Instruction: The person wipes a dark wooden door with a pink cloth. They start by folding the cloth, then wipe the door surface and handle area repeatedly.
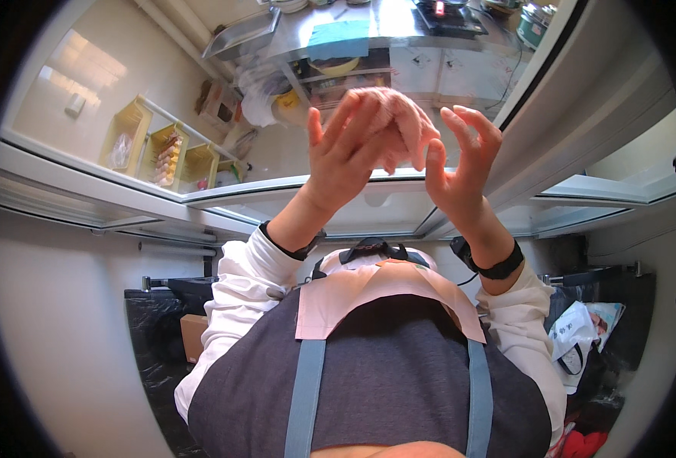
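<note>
My left hand (338, 149) is raised in front of me, its back towards the camera, with fingers over a fluffy pink cloth (403, 114). The cloth is bunched, and its lower corners hang beside the fingers. My left thumb is hidden. To the right, my right hand (464, 160) is held up with fingers apart and slightly curled. Its thumb tip is close to the cloth's right edge; whether they touch I cannot tell. Both hands are before a white-framed glass panel (372, 206). Whether the cloth presses on glass I cannot tell.
Beyond the frame are a counter with a teal cloth (338, 40), an induction cooker (449, 20) and a green pot-shaped appliance (535, 26). A yellow rack (186, 149) holds eggs (168, 157). A thick white frame post (572, 114) rises at right. Bags (575, 332) lie behind me.
</note>
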Tool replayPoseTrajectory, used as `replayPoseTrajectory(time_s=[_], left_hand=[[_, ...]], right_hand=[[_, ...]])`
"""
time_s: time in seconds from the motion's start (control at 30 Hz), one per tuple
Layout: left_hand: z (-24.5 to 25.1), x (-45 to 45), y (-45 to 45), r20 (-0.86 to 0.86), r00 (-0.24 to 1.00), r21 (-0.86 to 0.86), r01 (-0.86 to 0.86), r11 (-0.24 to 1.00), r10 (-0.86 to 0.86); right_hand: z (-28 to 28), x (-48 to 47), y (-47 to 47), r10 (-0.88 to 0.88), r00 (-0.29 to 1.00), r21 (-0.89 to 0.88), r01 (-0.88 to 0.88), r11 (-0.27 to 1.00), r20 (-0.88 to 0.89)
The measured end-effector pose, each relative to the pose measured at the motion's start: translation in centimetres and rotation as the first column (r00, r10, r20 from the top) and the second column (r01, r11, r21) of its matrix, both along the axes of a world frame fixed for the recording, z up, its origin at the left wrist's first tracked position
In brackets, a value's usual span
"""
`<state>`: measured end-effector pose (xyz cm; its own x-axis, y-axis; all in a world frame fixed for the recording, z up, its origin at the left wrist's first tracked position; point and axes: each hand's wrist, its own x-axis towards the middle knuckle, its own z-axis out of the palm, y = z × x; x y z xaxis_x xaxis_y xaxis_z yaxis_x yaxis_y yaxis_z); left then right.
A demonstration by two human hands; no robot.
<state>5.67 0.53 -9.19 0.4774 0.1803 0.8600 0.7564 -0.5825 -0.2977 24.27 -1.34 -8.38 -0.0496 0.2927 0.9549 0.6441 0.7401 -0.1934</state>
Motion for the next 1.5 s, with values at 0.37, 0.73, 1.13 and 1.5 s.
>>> replayPoseTrajectory(time_s=[0.37,0.73,1.13,1.5], left_hand=[[-1.2,-4.8,-0.5,0.192,0.981,-0.069,0.016,0.997,-0.002],[-0.3,-11.4,-0.9,0.325,0.93,-0.223,-0.098,0.97,0.169],[-1.1,-16.7,-1.8,0.354,0.917,-0.168,-0.13,0.977,0.183],[-3.9,-19.5,-3.2,0.237,0.965,-0.04,-0.102,0.994,0.109]], right_hand=[[-0.6,-4.8,-0.4,0.077,0.997,-0.044,-0.077,0.996,0.008],[-0.9,-9.3,-0.4,0.116,0.992,-0.085,-0.111,0.99,0.058],[-1.4,-14.4,-0.8,0.161,0.984,-0.097,-0.153,0.983,0.079],[-2.7,-19.0,-1.5,0.235,0.967,-0.175,-0.215,0.961,0.103]])
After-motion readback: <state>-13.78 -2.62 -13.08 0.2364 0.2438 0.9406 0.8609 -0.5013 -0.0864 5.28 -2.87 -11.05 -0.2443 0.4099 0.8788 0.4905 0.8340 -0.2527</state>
